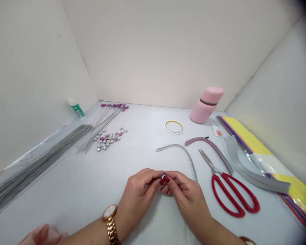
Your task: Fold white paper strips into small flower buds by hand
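Plain off-white walls (158, 51) rise on three sides — left, back and right — around a pale, softly lit tabletop (142, 146).

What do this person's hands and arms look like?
The left hand has red nails and a gold link watch with a round white face. The right hand has red nails; a band, partly cut off, shows by that forearm. No sleeves cover the visible forearms.

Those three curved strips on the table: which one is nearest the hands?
The narrow, pale grey strip: its lower end runs down beside the right hand. The pinkish strip and the wide grey strip both lie farther right.
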